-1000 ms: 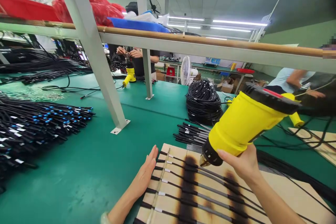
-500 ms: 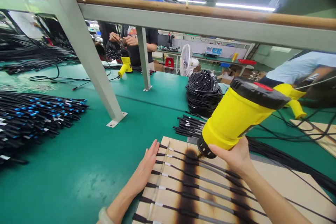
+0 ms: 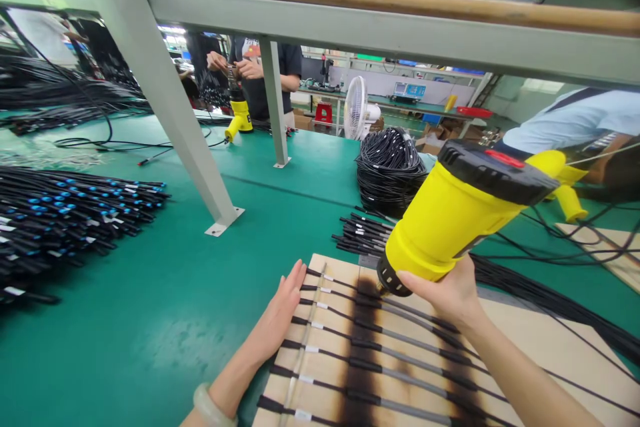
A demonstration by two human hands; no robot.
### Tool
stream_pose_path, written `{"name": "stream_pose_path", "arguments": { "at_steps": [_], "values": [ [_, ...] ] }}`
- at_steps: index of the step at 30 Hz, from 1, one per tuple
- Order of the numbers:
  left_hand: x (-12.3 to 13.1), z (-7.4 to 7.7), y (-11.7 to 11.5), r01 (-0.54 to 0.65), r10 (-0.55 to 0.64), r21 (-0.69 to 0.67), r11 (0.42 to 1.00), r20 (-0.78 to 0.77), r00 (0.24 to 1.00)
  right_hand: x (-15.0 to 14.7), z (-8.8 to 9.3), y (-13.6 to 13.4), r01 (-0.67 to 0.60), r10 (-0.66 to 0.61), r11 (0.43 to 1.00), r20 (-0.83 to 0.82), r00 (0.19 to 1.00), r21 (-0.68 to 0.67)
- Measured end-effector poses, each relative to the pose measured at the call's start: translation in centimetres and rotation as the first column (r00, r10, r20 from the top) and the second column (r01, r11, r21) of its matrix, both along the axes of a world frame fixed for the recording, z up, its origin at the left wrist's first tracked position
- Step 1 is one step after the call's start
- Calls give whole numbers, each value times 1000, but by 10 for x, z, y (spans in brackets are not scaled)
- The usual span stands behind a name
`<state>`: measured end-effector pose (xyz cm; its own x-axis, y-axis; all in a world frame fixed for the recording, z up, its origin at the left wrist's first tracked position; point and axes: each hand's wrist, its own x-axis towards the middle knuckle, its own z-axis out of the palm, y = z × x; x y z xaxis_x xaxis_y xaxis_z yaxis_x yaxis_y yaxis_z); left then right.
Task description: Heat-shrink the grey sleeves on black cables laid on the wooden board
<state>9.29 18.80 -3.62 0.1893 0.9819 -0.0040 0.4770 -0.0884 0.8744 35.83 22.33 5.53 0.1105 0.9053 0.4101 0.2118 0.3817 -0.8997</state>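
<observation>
My right hand grips a yellow heat gun with a black cap, its nozzle tilted down to the left. Just below that nozzle are the far cables of a row on a wooden board. Each cable has black and grey sections and a white label, and they lie side by side across dark scorched bands. Along the board's left edge rests my left hand, fingers stretched out and close together, touching the edge near the cable ends. A thin rod crosses the cables there.
A grey metal post stands on the green table. Black cable bundles lie at left, and a coiled bundle sits behind the board. Across the table a co-worker's hands are near another heat gun; another person bends at right.
The view has tilted slightly, so the background sits a little higher. Both hands and the heat gun keep nearly the same place over the board.
</observation>
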Motion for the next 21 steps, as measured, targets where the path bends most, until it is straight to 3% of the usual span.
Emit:
{"name": "stream_pose_path", "arguments": {
  "at_steps": [11,21],
  "values": [
    [1,4,-2,0,0,-1,1000,-2,1000,-4,8,-4,-35,35,999,3,999,-1],
    [2,6,-2,10,-10,-2,1000,-13,1000,-1,1,0,-14,14,1000,5,1000,13]
  ]
}}
